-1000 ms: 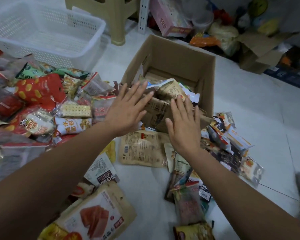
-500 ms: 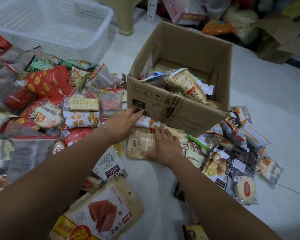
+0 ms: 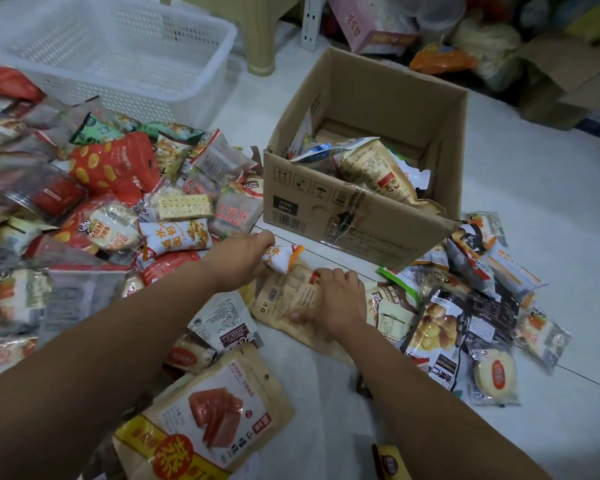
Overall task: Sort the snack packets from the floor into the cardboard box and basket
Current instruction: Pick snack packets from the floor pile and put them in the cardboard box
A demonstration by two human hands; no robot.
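Snack packets cover the floor on both sides of an open cardboard box point(image 3: 361, 221), which holds several packets. A white plastic basket point(image 3: 174, 77) stands at the back left. Just in front of the box, my left hand point(image 3: 238, 259) grips a small white and orange packet point(image 3: 280, 258). Beside it, my right hand point(image 3: 333, 299) has its fingers curled over the edge of a flat tan pouch point(image 3: 281, 297) lying on the floor.
A big pile of packets point(image 3: 94, 209) fills the left floor, and a smaller spread point(image 3: 465, 306) lies right of the box. A large pouch with a red picture point(image 3: 208, 417) lies near me. A stool leg point(image 3: 260, 53), boxes and bags stand behind.
Both hands came down from above the box to the floor in front of it. My left hand closed on the white and orange packet, my right hand on the tan pouch.
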